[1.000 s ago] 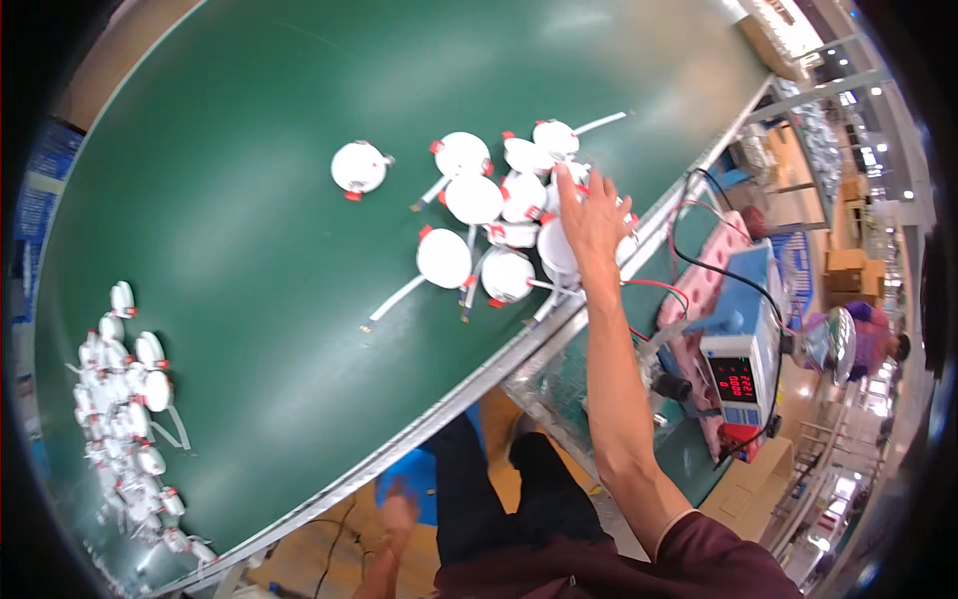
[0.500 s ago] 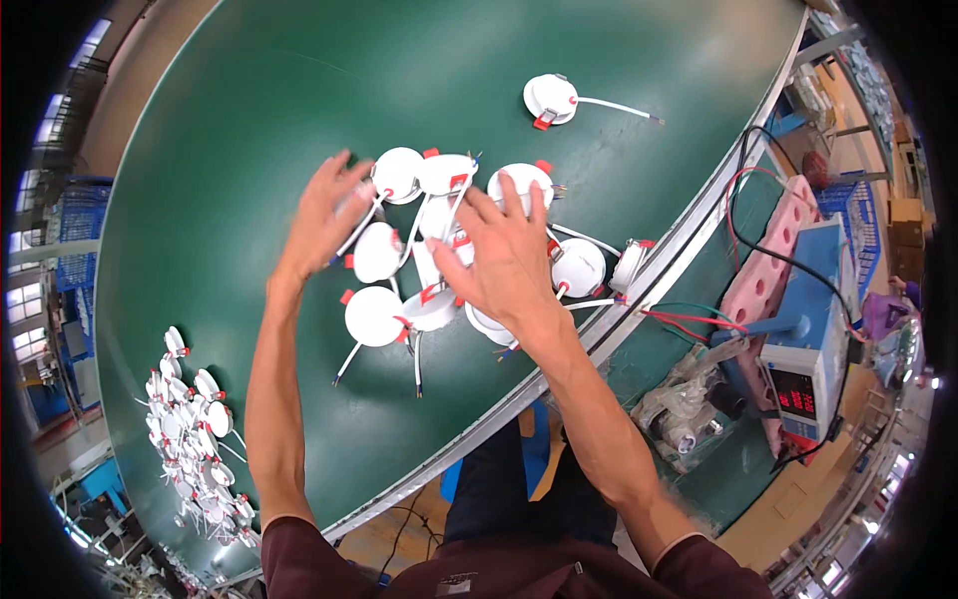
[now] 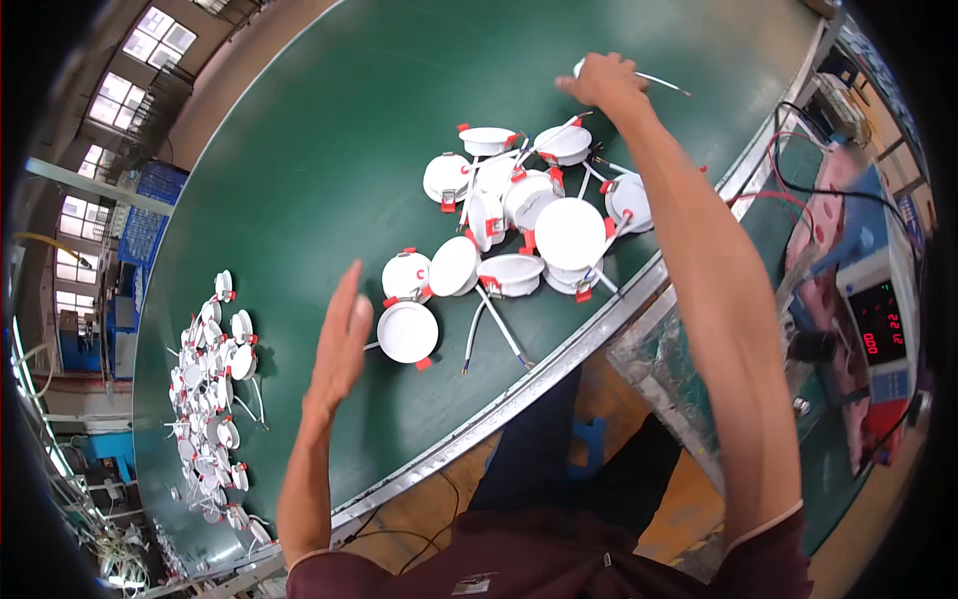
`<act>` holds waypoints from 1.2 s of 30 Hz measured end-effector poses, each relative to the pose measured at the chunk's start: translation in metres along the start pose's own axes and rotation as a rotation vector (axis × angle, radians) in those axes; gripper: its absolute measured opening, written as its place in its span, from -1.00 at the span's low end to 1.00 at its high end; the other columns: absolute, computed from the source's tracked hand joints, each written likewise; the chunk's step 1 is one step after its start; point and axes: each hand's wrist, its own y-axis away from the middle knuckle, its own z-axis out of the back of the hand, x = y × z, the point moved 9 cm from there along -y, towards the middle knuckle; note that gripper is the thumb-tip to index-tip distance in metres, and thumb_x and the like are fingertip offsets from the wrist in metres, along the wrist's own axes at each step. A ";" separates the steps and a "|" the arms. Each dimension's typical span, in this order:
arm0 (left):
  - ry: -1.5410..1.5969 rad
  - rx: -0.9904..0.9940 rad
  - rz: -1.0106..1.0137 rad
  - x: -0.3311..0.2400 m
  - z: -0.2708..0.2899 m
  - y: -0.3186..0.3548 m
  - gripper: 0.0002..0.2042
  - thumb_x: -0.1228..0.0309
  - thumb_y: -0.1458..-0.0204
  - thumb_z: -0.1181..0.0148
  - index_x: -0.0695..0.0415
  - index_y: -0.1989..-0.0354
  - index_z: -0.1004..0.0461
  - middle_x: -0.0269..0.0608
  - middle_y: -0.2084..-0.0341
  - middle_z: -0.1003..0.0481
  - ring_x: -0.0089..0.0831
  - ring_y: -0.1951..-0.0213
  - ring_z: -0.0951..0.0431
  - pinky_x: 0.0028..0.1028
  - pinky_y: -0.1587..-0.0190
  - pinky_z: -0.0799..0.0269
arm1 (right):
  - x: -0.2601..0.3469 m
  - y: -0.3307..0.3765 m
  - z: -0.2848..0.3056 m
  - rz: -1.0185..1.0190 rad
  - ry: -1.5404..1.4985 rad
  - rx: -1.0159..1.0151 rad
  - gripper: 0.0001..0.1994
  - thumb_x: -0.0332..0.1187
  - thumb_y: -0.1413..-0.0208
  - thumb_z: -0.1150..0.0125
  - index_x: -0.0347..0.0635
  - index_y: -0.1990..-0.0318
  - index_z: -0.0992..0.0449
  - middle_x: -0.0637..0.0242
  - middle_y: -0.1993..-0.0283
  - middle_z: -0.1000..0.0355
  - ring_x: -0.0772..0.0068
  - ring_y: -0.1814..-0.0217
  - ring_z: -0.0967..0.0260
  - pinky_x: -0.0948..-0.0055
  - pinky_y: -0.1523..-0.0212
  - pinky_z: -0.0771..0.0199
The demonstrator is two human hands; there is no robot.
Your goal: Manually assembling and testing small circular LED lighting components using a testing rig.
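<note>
Hands: right hand [image 3: 603, 80] on lamp [image 3: 582, 68]

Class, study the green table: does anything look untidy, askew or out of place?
Yes. The round white lamps in the middle lie in a jumble, some overlapping, some tipped on edge, their white wires crossing. One lamp lies apart beside the open left hand. Nothing looks broken.

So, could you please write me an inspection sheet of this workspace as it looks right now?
Surface: green table with a metal edge.
Job's things: pile of round white lamps with red clips; one lone lamp at the far side.
Clutter: second cluster of lamps, far left.
Grippers: right hand on the lone lamp; left hand open, flat, beside the nearest lamp.
Cables: white leads among the pile; black and red cables, right.
Surroundings: meter with red digits; windows.
</note>
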 end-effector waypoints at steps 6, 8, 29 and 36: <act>-0.547 0.022 -0.420 -0.011 -0.079 0.052 -0.23 0.02 -0.26 -0.08 0.47 -0.38 -0.04 0.34 -0.36 -0.13 0.26 -0.42 -0.02 0.04 -0.45 0.11 | 0.045 0.018 0.024 0.472 0.120 -0.014 -0.82 -0.34 -0.02 -0.25 -0.24 0.29 -0.63 -0.09 0.16 -0.54 -0.16 -0.01 -0.50 0.14 -0.10 -0.50; -0.642 -0.078 -0.429 -0.006 -0.074 0.045 -0.26 0.04 -0.27 -0.07 0.48 -0.36 -0.09 0.34 -0.35 -0.15 0.31 -0.39 -0.06 0.06 -0.43 0.07 | 0.073 0.064 0.095 0.655 -0.166 -0.344 -0.89 -0.42 0.00 -0.22 -0.26 0.38 -0.60 -0.04 0.21 -0.52 -0.12 0.06 -0.48 0.10 0.00 -0.50; 1.078 0.988 -0.134 -0.188 -0.284 0.221 -0.38 0.61 -0.06 -0.36 0.28 -0.30 -0.25 -0.13 0.02 -0.54 -0.42 0.02 -0.60 -0.35 -0.04 -0.63 | -0.088 0.552 0.343 0.533 -0.266 -0.703 -0.69 -0.46 -0.10 -0.31 -0.23 -0.03 -0.57 0.18 0.08 -0.56 0.18 -0.04 -0.49 0.32 0.00 -0.46; 0.942 1.062 -0.038 -0.191 -0.386 0.287 -0.49 0.52 -0.15 -0.31 0.27 -0.27 -0.33 -0.21 -0.01 -0.51 -0.50 0.02 -0.56 -0.45 -0.01 -0.55 | -0.224 0.548 0.258 -0.060 -1.042 -0.243 -0.64 -0.24 -0.39 -0.08 -0.34 -0.14 -0.50 0.31 0.36 -0.56 0.65 0.33 -0.44 0.55 0.29 -0.45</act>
